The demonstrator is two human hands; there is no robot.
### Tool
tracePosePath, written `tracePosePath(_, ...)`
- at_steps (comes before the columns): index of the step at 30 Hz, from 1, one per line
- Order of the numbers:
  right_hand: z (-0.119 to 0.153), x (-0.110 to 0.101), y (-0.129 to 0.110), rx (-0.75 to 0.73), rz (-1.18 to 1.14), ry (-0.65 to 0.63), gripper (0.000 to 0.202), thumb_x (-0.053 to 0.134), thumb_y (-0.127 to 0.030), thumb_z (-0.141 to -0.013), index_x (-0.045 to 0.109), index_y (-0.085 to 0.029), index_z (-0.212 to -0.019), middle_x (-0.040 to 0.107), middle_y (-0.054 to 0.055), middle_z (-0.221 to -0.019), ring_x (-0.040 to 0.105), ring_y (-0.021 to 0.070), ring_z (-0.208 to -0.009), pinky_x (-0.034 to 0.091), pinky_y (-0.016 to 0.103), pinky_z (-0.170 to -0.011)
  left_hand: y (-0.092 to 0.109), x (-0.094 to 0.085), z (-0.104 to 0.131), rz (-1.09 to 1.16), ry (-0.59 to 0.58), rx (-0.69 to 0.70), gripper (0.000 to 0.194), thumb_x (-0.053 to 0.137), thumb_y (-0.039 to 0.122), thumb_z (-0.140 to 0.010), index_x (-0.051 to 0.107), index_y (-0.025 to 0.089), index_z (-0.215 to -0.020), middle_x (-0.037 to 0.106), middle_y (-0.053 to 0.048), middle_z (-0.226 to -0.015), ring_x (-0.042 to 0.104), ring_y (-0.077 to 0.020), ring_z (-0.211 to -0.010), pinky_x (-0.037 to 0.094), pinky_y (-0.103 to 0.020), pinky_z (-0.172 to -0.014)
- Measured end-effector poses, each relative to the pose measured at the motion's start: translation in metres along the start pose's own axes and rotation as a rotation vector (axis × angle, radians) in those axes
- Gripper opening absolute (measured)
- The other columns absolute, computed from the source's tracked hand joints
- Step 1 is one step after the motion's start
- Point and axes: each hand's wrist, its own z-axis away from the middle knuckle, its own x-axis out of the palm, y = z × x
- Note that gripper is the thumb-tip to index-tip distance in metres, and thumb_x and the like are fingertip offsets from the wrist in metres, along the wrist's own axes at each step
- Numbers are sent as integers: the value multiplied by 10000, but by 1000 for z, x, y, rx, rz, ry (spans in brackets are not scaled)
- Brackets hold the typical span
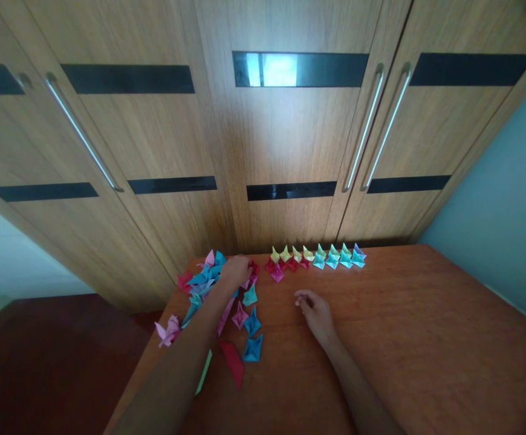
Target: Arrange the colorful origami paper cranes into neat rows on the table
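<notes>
Standing along back edge of tabletop (408, 338): neat rows of folded paper (319, 260), seemingly done part. Remaining at left: loose pile (206, 276) and scattered pieces (253, 349), not lined up. Left hand (236, 269) at red piece (254, 270) beside pile, fingers bent down; cannot tell whether gripping. Right hand (318, 317) at tabletop's middle, fingers loosely curled, nothing seen held.

Pale-yellow pointed paper pieces (285, 254) contrast with red folded-paper pieces (292, 264), a magenta folded-paper piece (277, 275) and turquoise folded-paper pieces (332, 262), while the paper heap (206, 277) mixes blue, pink, red and lavender. A flat paper strip (233, 362) is plain red, and a narrow paper strip (204, 373) light green. The wooden table (426, 338) is reddish brown; the grained wooden cabinet doors (285, 133) are lighter brown, crossed by glossy black bands (127, 79).
</notes>
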Motion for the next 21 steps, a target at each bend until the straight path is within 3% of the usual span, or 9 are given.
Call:
tracePosePath(12,2,0,-7,-16,45,8,224,512,-330,-785,686,-207,-852,699,32,-729,645,208,-730,491,314,-710,-1,-3,6,35,5,68,277,559,332,-912,576,165,-1131,604,-72,-1134,611,-196,-962,522,-401,-822)
tracePosePath(16,2,0,-5,-13,45,2,223,511,-331,-784,684,-211,-856,698,30,-728,646,210,-731,491,315,-708,-4,-12,16,83,83,81,131,552,225,-893,667,164,-876,675,-58,-924,629,-185,-901,483,-342,-834)
tracePosePath(18,1,0,-2,-8,36,2,221,515,-335,-783,683,-209,-853,696,30,-731,647,210,-739,490,316,-715,-6,-21,23,116,140,83,171,537,154,-856,682,177,-769,689,-66,-847,634,-192,-887,458,-305,-831)
tracePosePath(21,1,1,0,8,17,1,223,521,-344,-788,678,-200,-857,691,32,-733,644,207,-731,490,317,-718,-9,-36,35,185,226,93,174,529,136,-827,690,178,-779,696,-73,-861,633,-201,-893,444,-292,-835)
